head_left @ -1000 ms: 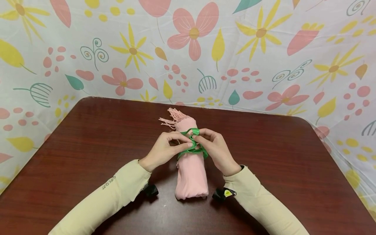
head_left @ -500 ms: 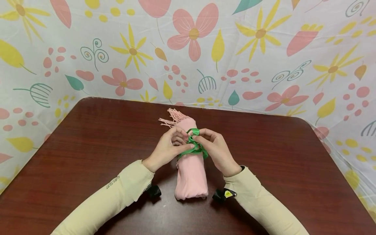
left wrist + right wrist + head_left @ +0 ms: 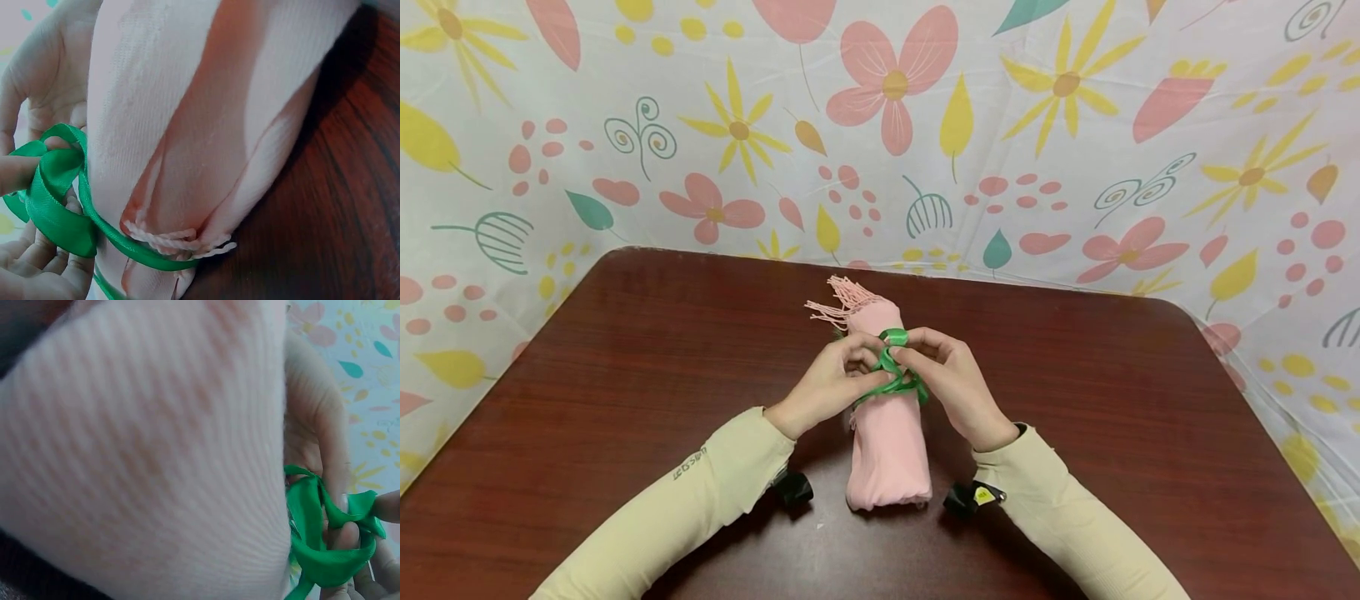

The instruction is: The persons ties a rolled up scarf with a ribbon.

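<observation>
A rolled pink scarf (image 3: pixel 887 417) lies lengthwise at the middle of a dark wooden desk (image 3: pixel 625 375), its fringed end (image 3: pixel 838 302) pointing away from the person. A green satin ribbon (image 3: pixel 895 371) circles the roll just behind its middle. Both hands meet on top of the scarf at that band. The left hand (image 3: pixel 827 383) pinches a ribbon strand between thumb and fingertips; the right hand (image 3: pixel 947 375) pinches a small upright loop beside it. The scarf looks soft, light and squashy, so it would likely dent under a tight tie. The ribbon appears smooth and slippery, best held close to the crossing. A flowered cloth backdrop (image 3: pixel 1075 150) stands behind the desk.
</observation>
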`<act>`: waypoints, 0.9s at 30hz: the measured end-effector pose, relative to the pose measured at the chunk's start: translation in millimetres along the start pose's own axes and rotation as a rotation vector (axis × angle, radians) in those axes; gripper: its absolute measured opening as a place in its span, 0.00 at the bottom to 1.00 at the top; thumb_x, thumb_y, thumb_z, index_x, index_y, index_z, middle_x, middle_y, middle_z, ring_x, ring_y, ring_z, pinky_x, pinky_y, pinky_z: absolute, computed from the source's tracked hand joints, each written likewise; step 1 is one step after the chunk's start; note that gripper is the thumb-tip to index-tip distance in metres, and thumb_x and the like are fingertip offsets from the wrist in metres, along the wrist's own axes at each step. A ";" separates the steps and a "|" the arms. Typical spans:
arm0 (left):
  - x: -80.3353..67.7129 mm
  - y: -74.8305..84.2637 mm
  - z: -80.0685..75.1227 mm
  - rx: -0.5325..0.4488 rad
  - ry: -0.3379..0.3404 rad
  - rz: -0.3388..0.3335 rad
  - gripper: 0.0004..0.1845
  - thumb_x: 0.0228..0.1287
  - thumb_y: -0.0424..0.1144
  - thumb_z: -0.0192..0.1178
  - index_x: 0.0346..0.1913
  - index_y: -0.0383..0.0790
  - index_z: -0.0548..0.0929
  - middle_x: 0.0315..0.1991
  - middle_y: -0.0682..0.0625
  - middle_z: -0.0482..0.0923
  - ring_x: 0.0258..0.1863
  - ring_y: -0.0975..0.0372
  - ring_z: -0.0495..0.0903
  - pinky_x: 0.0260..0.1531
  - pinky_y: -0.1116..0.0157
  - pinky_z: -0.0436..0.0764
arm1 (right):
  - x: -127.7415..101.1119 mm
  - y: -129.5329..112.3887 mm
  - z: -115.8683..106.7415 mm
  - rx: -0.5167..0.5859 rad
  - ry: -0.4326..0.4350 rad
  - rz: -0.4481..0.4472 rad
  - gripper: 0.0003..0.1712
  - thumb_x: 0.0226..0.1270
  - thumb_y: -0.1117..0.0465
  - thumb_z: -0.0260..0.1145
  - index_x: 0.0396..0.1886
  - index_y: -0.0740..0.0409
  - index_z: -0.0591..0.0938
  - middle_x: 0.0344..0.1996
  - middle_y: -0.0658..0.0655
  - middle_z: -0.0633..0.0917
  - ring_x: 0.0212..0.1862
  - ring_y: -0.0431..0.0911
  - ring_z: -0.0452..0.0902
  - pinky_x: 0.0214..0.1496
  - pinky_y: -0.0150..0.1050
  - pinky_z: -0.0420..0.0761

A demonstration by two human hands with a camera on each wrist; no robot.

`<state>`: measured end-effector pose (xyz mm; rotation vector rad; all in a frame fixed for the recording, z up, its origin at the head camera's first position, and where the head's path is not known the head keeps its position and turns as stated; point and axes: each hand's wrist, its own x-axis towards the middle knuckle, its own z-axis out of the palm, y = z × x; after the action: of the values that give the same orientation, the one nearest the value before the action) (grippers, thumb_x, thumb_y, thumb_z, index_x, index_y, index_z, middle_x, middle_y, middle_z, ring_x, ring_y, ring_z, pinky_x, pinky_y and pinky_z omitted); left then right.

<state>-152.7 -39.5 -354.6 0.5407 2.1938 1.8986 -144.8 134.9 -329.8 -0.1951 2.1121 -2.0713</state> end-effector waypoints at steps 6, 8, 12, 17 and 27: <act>-1.3 -0.5 -1.3 0.084 0.020 0.023 0.11 0.60 0.31 0.62 0.45 0.31 0.79 0.32 0.44 0.80 0.29 0.64 0.77 0.34 0.70 0.76 | -0.5 0.9 -1.0 -0.005 -0.001 0.003 0.10 0.64 0.61 0.65 0.42 0.62 0.81 0.29 0.49 0.82 0.30 0.40 0.76 0.36 0.32 0.76; -1.1 -0.3 -1.3 0.113 0.038 0.028 0.10 0.59 0.31 0.62 0.44 0.32 0.81 0.31 0.45 0.81 0.29 0.64 0.77 0.33 0.69 0.76 | -1.0 1.2 -1.0 -0.013 -0.004 0.005 0.10 0.63 0.61 0.66 0.42 0.61 0.81 0.31 0.50 0.83 0.32 0.40 0.76 0.36 0.32 0.76; -0.3 -0.6 -0.4 0.160 0.084 0.026 0.08 0.58 0.30 0.60 0.41 0.34 0.82 0.30 0.46 0.81 0.27 0.64 0.77 0.31 0.69 0.76 | -2.9 1.3 -0.7 -0.023 -0.015 0.007 0.12 0.61 0.61 0.68 0.43 0.62 0.81 0.35 0.51 0.83 0.36 0.40 0.79 0.37 0.32 0.76; 0.7 0.3 1.6 0.163 0.144 -0.004 0.06 0.58 0.29 0.61 0.39 0.36 0.80 0.28 0.48 0.80 0.27 0.65 0.76 0.32 0.69 0.76 | -3.7 1.0 0.9 -0.039 -0.017 0.010 0.13 0.60 0.61 0.69 0.43 0.63 0.80 0.32 0.50 0.84 0.36 0.40 0.79 0.39 0.33 0.78; -1.2 -0.2 3.2 0.096 0.130 0.022 0.03 0.59 0.31 0.60 0.35 0.34 0.77 0.29 0.48 0.79 0.26 0.65 0.76 0.30 0.70 0.75 | -4.2 2.3 -1.1 -0.032 -0.005 0.008 0.12 0.63 0.64 0.65 0.43 0.67 0.80 0.32 0.51 0.85 0.33 0.41 0.82 0.40 0.34 0.80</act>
<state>-150.5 -37.1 -355.4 0.4709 2.3800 1.8963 -140.9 136.9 -331.9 -0.1957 2.1412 -2.0319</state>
